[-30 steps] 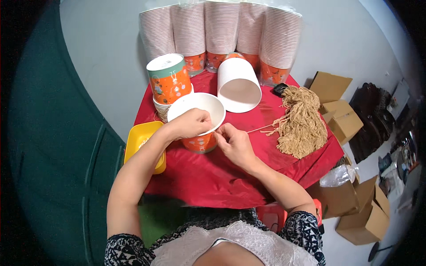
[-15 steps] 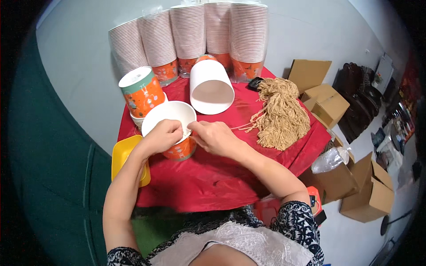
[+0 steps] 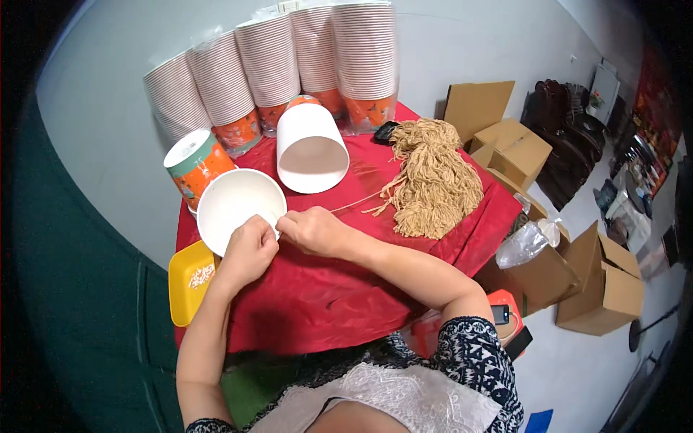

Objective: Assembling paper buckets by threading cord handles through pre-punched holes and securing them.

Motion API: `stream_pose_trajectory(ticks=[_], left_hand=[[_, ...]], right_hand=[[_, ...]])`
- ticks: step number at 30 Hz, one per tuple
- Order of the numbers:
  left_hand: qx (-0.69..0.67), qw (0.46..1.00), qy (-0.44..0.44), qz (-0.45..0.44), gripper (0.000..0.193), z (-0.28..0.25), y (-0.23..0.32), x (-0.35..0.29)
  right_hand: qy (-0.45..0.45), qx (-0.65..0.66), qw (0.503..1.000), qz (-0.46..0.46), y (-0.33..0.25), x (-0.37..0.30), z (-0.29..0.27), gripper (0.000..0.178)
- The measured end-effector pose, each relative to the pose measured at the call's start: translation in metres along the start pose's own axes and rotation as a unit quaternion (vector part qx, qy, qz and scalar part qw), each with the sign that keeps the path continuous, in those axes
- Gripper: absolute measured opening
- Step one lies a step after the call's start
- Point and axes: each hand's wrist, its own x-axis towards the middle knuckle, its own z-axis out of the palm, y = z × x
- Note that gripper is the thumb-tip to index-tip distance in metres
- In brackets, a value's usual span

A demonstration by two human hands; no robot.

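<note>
A white-lined paper bucket (image 3: 234, 198) is tipped with its mouth toward me, over the red-covered table. At its near rim my left hand (image 3: 250, 251) is closed in a pinch; its fingertips hide what they hold. Beside it, my right hand (image 3: 312, 229) pinches a thin tan cord (image 3: 355, 205) at the rim's right side. That cord runs off to a thick bundle of tan cords (image 3: 437, 180) on the right. The two hands' fingertips are close together.
Another white bucket (image 3: 312, 155) lies on its side behind. An orange-and-green bucket (image 3: 198, 164) stands at left, near a yellow tray (image 3: 182, 307) with small pale pieces. Tall wrapped bucket stacks (image 3: 271, 61) line the back; cardboard boxes (image 3: 603, 296) stand on the floor at right.
The bucket has tipped further toward me, so its inside shows more and its orange outside is hidden. Both hands have shifted slightly left and down with it. My view has also shifted.
</note>
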Motion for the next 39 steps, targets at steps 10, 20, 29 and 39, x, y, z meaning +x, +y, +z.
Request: stream_pose_trajectory(ticks=[10, 20, 29, 39], left_hand=[[-0.002, 0.998, -0.047, -0.032, 0.01, 0.045, 0.008, -0.014], [-0.259, 0.944, -0.069, -0.195, 0.021, 0.083, -0.027, -0.01], [-0.369, 0.903, -0.04, -0.216, 0.017, 0.093, -0.044, -0.013], [-0.263, 0.961, -0.018, -0.084, 0.008, 0.105, -0.054, -0.025]], right_hand=[[-0.164, -0.012, 0.986, 0.025, -0.008, -0.03, -0.018, 0.014], [-0.295, 0.036, 0.942, 0.153, 0.003, -0.039, -0.019, 0.013], [-0.336, 0.048, 0.914, 0.221, 0.002, -0.04, -0.04, 0.021], [-0.316, 0.255, 0.878, 0.254, 0.006, -0.047, -0.038, 0.01]])
